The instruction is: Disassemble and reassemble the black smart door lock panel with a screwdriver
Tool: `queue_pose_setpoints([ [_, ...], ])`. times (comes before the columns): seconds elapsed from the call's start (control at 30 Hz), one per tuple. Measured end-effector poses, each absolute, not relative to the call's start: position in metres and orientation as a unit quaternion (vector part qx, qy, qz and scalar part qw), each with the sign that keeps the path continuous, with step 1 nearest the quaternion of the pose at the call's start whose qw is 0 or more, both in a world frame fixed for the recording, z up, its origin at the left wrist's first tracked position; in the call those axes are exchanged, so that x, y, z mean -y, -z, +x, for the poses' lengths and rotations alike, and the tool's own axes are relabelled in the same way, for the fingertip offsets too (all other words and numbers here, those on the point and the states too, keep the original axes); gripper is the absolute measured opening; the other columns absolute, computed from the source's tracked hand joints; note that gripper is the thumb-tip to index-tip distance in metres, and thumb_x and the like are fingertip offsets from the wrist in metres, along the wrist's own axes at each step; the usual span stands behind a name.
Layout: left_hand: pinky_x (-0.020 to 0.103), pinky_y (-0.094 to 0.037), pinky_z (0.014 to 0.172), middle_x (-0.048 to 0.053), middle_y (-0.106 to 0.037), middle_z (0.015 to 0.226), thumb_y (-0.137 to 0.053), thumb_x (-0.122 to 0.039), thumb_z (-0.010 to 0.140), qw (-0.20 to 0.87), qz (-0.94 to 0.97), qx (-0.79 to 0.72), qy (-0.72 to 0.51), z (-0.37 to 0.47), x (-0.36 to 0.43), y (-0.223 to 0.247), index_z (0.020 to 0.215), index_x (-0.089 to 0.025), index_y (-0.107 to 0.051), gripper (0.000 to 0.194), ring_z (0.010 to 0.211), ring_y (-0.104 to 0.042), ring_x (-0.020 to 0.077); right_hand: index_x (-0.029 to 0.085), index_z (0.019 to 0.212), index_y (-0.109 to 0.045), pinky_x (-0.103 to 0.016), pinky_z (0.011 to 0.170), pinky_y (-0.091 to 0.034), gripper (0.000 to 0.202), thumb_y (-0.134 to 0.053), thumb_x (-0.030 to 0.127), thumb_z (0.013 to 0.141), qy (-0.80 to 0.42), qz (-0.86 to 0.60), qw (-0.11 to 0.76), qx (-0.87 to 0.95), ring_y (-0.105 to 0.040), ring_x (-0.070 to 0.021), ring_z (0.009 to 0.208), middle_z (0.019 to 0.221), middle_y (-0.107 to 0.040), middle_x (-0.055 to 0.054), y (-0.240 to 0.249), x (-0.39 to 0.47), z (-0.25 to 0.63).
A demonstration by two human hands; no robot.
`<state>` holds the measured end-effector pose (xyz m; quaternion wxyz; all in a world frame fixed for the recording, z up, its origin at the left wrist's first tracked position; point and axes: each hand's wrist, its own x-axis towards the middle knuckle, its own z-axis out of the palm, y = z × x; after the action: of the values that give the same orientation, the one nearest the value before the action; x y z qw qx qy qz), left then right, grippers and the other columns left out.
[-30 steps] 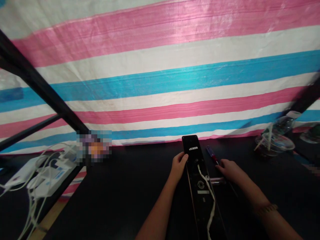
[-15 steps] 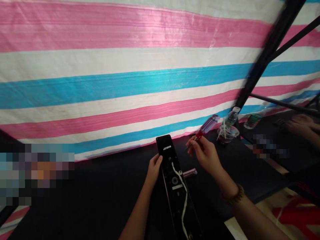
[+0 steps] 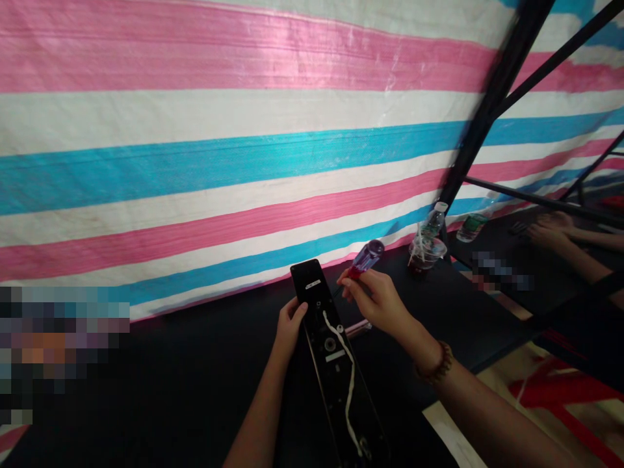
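Observation:
A long black lock panel [image 3: 332, 364] lies lengthwise on the dark table [image 3: 170, 383], with a white cable [image 3: 347, 383] running down its face. My left hand [image 3: 288, 325] grips the panel's left edge near its far end. My right hand [image 3: 377, 300] holds a screwdriver [image 3: 363, 259] with a red and blue handle. The handle points up and right, the hidden tip toward the panel's upper part. A silver lever handle [image 3: 359, 326] sticks out to the panel's right, under my right hand.
A striped pink, white and blue tarp [image 3: 234, 149] hangs behind the table. A plastic cup with a straw [image 3: 426, 252] and two bottles [image 3: 433, 221] stand at the back right beside a black frame post [image 3: 487, 110]. Another person's hands [image 3: 550, 231] rest on the neighbouring table.
My right hand picked the screwdriver up off the table and has brought it left and down toward the panel's top. The view swung right. My left hand kept its hold.

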<state>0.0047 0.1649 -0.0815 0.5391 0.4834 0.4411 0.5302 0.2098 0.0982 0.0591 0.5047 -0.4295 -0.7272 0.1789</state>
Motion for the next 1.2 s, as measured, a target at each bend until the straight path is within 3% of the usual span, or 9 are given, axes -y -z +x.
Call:
queue_pose_setpoints([
  [0.13,0.038,-0.054,0.084,0.014,-0.076,0.102,-0.073,-0.051,0.071,0.537,0.490,-0.444,-0.524,0.005,-0.163,0.076,0.106,-0.008,-0.073,0.055,0.094,-0.070,0.0298,0.018,0.092,-0.066,-0.024,0.061,-0.050,0.026,-0.049,0.036,0.099,-0.226,-0.428,0.532,0.695,-0.063,-0.0136,0.063,0.073,-0.066,-0.003,-0.065,-0.078,0.216],
  [0.33,0.037,-0.054,0.082,0.013,-0.076,0.100,-0.073,-0.052,0.071,0.537,0.484,-0.449,-0.526,0.006,-0.161,0.075,0.105,-0.010,-0.073,0.054,0.092,-0.070,0.0286,0.020,0.086,-0.065,-0.024,0.061,-0.050,0.023,-0.049,0.031,0.099,-0.210,-0.437,0.503,0.716,-0.064,-0.0130,0.064,0.078,-0.069,-0.004,-0.053,-0.050,0.220],
  [0.7,0.038,-0.053,0.084,0.013,-0.076,0.099,-0.072,-0.053,0.071,0.525,0.498,-0.442,-0.530,0.008,-0.160,0.070,0.102,-0.009,-0.073,0.054,0.093,-0.069,0.0296,0.021,0.095,-0.065,-0.024,0.065,-0.052,0.020,-0.047,0.031,0.099,-0.250,-0.439,0.483,0.715,-0.066,-0.0136,0.068,0.084,-0.069,-0.004,-0.038,-0.044,0.219],
  [0.9,0.036,-0.054,0.081,0.011,-0.076,0.095,-0.073,-0.052,0.070,0.538,0.480,-0.450,-0.527,0.008,-0.159,0.071,0.103,-0.010,-0.073,0.053,0.090,-0.069,0.0280,0.020,0.085,-0.063,-0.024,0.056,-0.045,0.027,-0.048,0.039,0.098,-0.235,-0.527,0.517,0.632,-0.059,-0.0137,0.058,0.069,-0.064,-0.001,-0.025,-0.054,0.238],
  [1.1,0.033,-0.053,0.076,0.009,-0.076,0.087,-0.070,-0.050,0.073,0.523,0.484,-0.453,-0.535,0.009,-0.160,0.075,0.095,-0.011,-0.075,0.045,0.083,-0.069,0.0255,0.021,0.062,-0.055,-0.027,0.051,-0.032,0.030,-0.053,0.032,0.090,-0.177,-0.651,0.335,0.658,-0.050,-0.0137,0.048,0.054,-0.058,0.000,0.025,-0.090,0.266],
  [1.2,0.031,-0.052,0.073,0.009,-0.076,0.087,-0.068,-0.049,0.075,0.518,0.493,-0.447,-0.537,0.010,-0.157,0.075,0.091,-0.011,-0.075,0.041,0.081,-0.068,0.0235,0.020,0.061,-0.059,-0.028,0.055,-0.031,0.027,-0.054,0.024,0.087,-0.159,-0.693,0.259,0.653,-0.054,-0.0151,0.052,0.058,-0.063,-0.004,0.052,-0.106,0.275],
])
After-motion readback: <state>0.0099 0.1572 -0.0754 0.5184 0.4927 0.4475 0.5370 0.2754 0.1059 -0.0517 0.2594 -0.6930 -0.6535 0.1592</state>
